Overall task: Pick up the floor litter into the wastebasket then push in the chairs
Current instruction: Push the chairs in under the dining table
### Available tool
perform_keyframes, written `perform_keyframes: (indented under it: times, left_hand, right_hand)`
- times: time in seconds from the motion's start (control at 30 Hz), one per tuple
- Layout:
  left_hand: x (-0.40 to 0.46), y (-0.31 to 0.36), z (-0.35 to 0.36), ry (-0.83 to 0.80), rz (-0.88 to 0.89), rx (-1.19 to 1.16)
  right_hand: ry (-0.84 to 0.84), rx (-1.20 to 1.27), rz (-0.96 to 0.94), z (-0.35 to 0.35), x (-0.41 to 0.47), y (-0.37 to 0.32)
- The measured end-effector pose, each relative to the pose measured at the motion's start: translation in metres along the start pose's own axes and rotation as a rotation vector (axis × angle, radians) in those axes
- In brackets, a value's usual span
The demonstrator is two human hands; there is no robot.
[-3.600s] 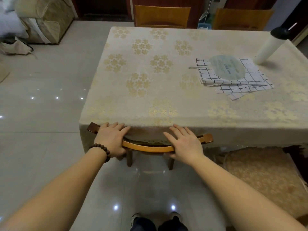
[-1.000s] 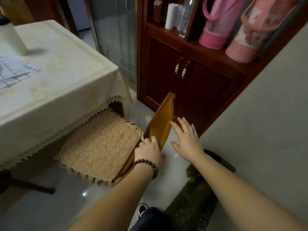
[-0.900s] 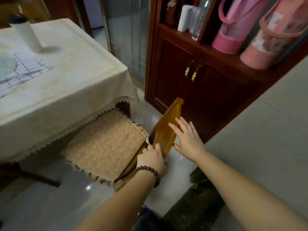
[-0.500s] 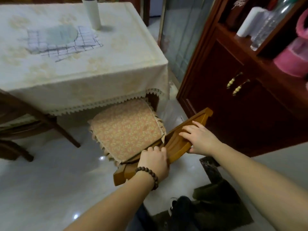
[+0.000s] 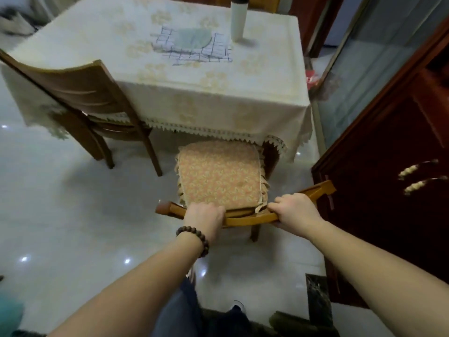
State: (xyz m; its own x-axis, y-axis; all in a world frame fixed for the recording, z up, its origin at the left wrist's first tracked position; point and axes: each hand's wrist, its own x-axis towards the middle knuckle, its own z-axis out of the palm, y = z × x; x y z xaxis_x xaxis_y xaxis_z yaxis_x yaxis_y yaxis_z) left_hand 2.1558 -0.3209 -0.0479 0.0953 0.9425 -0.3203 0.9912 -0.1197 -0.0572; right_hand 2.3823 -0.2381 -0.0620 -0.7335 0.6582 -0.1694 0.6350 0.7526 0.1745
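A wooden chair (image 5: pixel 245 220) with a patterned orange seat cushion (image 5: pixel 220 175) stands in front of me, its seat partly out from under the table (image 5: pixel 218 98). My left hand (image 5: pixel 205 218), with a bead bracelet on the wrist, grips the left part of the curved backrest. My right hand (image 5: pixel 294 210) grips the right part of the same backrest. A second, darker wooden chair (image 5: pixel 80 98) sits pushed against the table's left side.
The table carries a cream floral cloth, a checked cloth (image 5: pixel 194 46) and a white bottle (image 5: pixel 238 18). A dark red cabinet (image 5: pixel 388 190) stands close on the right. A glass door (image 5: pixel 364 81) is behind it. Glossy tile floor (image 5: pixel 60 215) spreads to the left.
I have turned from the first chair to this one. Both hands closed on its backrest, and the chair has swung round to face the table squarely.
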Motion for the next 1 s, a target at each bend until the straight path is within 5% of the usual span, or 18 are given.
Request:
perform_keyframes:
  times: [0.37, 1.0]
  left_hand:
    - [0.007, -0.026, 0.001, -0.060, 0.040, 0.144]
    - [0.082, -0.203, -0.031, -0.076, 0.163, 0.256]
  right_hand:
    - [0.093, 0.019, 0.046, 0.001, 0.014, -0.015]
    - [0.219, 0.105, 0.208, -0.040, 0.159, -0.079]
